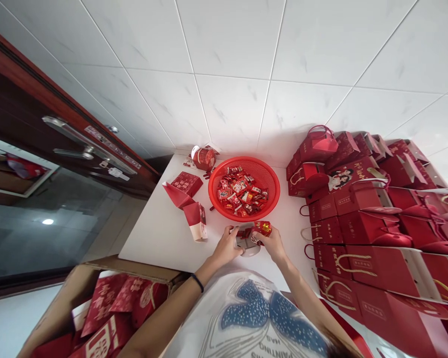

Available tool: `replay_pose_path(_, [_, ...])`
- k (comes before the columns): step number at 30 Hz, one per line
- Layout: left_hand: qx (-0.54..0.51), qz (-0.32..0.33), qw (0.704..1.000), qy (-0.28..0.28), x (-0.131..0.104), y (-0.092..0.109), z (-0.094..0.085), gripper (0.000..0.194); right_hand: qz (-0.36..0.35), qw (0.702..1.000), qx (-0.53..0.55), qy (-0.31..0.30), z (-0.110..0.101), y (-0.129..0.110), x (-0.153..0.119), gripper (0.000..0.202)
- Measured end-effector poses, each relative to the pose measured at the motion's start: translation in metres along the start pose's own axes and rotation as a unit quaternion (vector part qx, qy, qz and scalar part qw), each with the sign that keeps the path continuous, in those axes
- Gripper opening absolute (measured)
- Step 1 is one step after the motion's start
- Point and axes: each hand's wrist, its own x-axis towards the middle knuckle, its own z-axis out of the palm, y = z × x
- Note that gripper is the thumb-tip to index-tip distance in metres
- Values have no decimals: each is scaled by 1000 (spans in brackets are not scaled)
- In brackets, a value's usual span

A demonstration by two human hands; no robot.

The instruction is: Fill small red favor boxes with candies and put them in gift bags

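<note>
Near the table's front edge, my left hand [228,244] grips the left side of a small greyish container [248,246] with some dark red pieces inside. On its right side, my right hand [272,242] holds a red packet with gold print [262,228] over the container's rim. Just beyond both hands sits a round red plastic basket [275,195], holding many red wrapped candies [242,191]. Left of the basket lie a red patterned box [188,184] and an open red box [196,219] with a pale flap.
Stacked red gift boxes and bags [358,223] crowd the right side. A cardboard carton [69,293] of red boxes stands at lower left. A round red container [204,158] is by the tiled wall. The white table [153,233] ends near a dark door [59,134].
</note>
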Motion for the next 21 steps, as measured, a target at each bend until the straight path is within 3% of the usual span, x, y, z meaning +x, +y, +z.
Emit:
replay_pose_path(5, [-30, 17, 999, -1, 3, 2, -1, 71, -25, 996, -78, -33, 11, -1, 1, 36])
replay_pose_path(8, [-34, 12, 999, -5, 3, 4, -1, 69, -36, 991, -132, 0, 19, -3, 2, 33])
replay_pose_path(10, [-37, 7, 999, -7, 2, 5, -1, 70, -17, 993, -112, 23, 19, -4, 1, 34])
replay_pose_path(16, [-28, -6, 999, -23, 4, 4, -1, 79, 77, 993, 83, 33, 0, -6, -2, 38])
replay_pose_path(21, [-22, 8, 999, -31, 5, 5, -1, 80, 33, 999, -18, 23, -6, -2, -1, 24])
